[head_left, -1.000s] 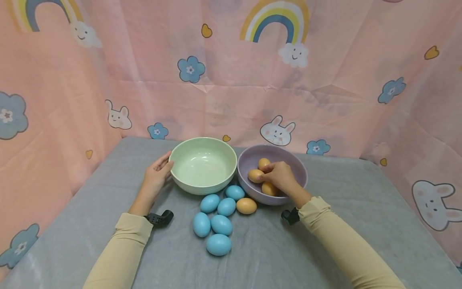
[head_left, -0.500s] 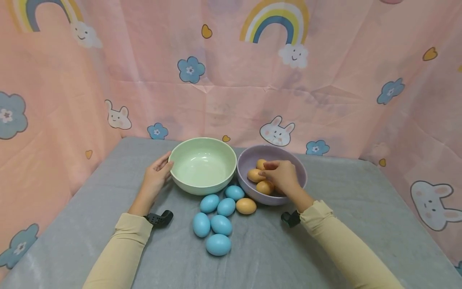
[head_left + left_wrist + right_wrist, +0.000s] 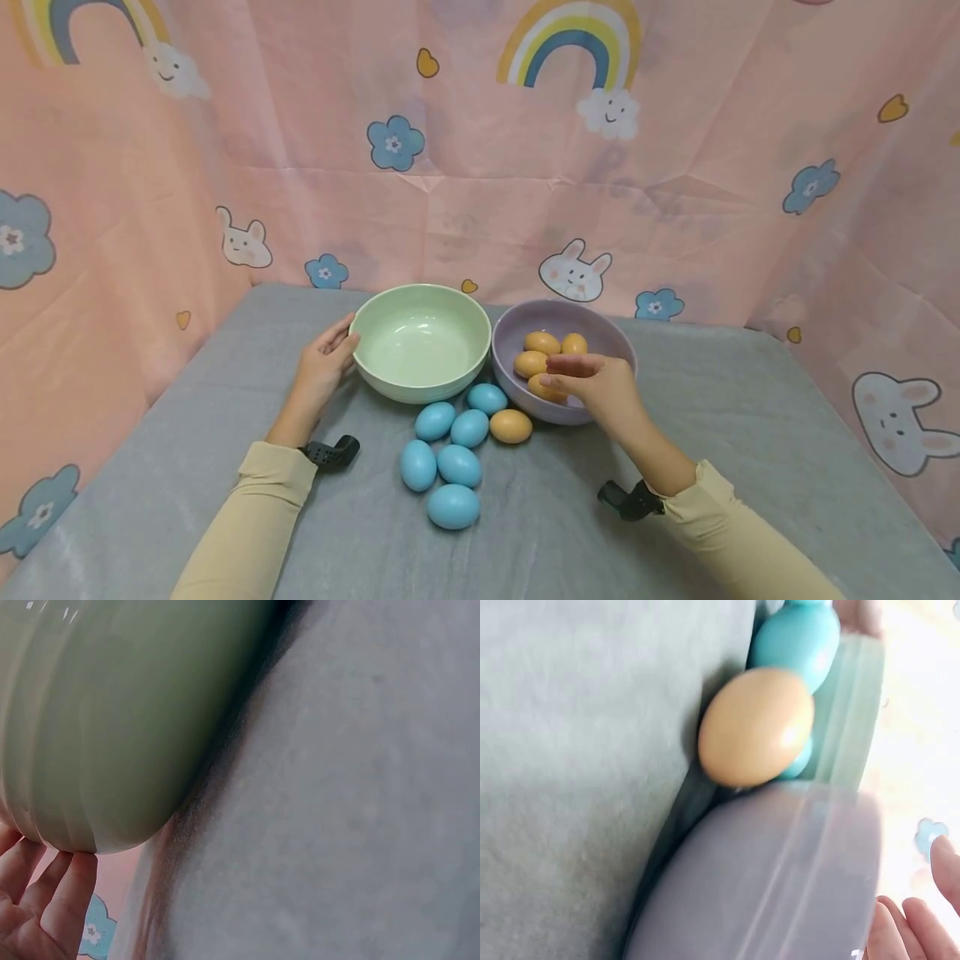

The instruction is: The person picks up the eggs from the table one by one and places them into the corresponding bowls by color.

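Note:
My left hand [image 3: 324, 362] touches the left side of a light green bowl [image 3: 422, 342], fingers extended. In the left wrist view, fingertips [image 3: 81, 862] meet the bowl's outer wall. My right hand [image 3: 603, 392] is over the near right part of a purple bowl [image 3: 517, 325], fingers loosely bent with nothing between them. Several orange eggs lie in that bowl, one of them an egg [image 3: 542, 342] at the back; the hand partly hides a nearer egg [image 3: 543, 387]. The right wrist view shows the purple bowl's outer wall [image 3: 765, 877] and thumb and fingers apart.
In front of the bowls, several blue eggs [image 3: 453, 507] lie on the grey cloth-covered table [image 3: 555, 533]. One orange egg [image 3: 511, 426] sits beside them, close to the purple bowl. A pink patterned curtain [image 3: 480, 217] stands behind and at the sides.
My right hand has let go of an egg in the purple bowl and drawn back toward me and right. The eggs inside have shifted. My left hand has stayed at the green bowl.

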{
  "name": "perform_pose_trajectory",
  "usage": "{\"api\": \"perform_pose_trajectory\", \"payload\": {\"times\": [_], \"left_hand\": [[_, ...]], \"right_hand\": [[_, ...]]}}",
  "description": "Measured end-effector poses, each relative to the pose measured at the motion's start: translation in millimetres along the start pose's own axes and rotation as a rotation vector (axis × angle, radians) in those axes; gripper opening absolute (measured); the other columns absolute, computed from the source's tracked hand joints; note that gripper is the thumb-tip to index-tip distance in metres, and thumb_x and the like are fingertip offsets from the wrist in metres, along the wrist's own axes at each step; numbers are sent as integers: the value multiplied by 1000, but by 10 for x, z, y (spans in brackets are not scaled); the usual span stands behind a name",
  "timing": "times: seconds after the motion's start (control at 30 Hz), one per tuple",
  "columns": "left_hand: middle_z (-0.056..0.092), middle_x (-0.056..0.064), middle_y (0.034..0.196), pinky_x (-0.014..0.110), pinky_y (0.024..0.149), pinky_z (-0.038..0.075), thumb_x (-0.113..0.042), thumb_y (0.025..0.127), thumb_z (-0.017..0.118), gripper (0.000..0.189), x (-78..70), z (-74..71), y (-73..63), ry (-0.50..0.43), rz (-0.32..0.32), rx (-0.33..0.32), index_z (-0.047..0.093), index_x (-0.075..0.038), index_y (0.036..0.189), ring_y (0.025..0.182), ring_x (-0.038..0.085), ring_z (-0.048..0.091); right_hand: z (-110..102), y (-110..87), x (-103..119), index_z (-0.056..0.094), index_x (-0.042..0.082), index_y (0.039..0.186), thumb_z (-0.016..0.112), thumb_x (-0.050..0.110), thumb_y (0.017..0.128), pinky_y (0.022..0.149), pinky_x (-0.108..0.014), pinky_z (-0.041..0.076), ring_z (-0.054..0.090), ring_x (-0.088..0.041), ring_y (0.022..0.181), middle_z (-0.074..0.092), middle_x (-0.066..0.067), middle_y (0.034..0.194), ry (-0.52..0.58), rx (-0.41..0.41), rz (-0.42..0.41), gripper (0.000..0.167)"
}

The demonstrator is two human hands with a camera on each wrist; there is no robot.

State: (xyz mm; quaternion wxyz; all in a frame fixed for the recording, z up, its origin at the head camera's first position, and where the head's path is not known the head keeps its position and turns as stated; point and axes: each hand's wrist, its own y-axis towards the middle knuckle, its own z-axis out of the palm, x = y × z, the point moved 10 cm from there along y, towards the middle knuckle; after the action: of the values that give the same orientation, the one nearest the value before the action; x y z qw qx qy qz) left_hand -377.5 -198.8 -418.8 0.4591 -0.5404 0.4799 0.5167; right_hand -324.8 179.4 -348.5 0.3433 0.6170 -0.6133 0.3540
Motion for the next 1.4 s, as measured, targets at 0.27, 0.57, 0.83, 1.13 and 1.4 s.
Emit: {"api": "perform_pose_trajectory", "payload": {"times": [0.27, 0.57, 0.83, 1.13, 1.4], "left_hand": [[35, 4, 161, 18, 107, 46, -26, 104, 53, 56, -4, 3, -10, 4, 1, 12, 35, -14, 155, 146, 19, 40], [34, 4, 161, 21, 109, 46, -25, 104, 53, 56, -9, 8, -8, 0, 0, 14, 35, -14, 155, 146, 19, 39], [34, 5, 161, 19, 107, 46, -25, 104, 53, 56, -14, 8, -8, -2, 2, 14, 35, -13, 155, 146, 20, 39], [35, 5, 161, 19, 107, 47, -24, 104, 53, 55, -16, 9, -10, -2, 7, 19, 35, -13, 155, 145, 20, 40], [34, 4, 161, 20, 108, 47, -25, 104, 53, 56, -12, 9, -16, 8, 1, 16, 35, -14, 155, 146, 19, 40]], "right_hand": [[53, -258, -36, 74, 9, 118, 83, 32, 81, 81, -8, 53, 68, -4, 107, 76, -4, 114, 42, 53, 39, 44], [142, -459, -83, 74, 5, 117, 84, 26, 81, 82, -10, 56, 71, 3, 93, 78, -4, 107, 127, 80, 64, 43], [264, -548, -133, 73, 1, 117, 82, 21, 83, 82, -11, 56, 71, -1, 96, 76, -8, 111, 141, 119, 77, 41], [374, -583, -301, 71, -2, 119, 82, 19, 82, 80, -13, 57, 71, -1, 92, 75, -11, 113, 164, 137, 133, 44], [469, -607, -434, 66, -7, 123, 81, 14, 84, 79, -11, 54, 69, 1, 92, 72, -17, 120, 215, 160, 147, 47]]}}
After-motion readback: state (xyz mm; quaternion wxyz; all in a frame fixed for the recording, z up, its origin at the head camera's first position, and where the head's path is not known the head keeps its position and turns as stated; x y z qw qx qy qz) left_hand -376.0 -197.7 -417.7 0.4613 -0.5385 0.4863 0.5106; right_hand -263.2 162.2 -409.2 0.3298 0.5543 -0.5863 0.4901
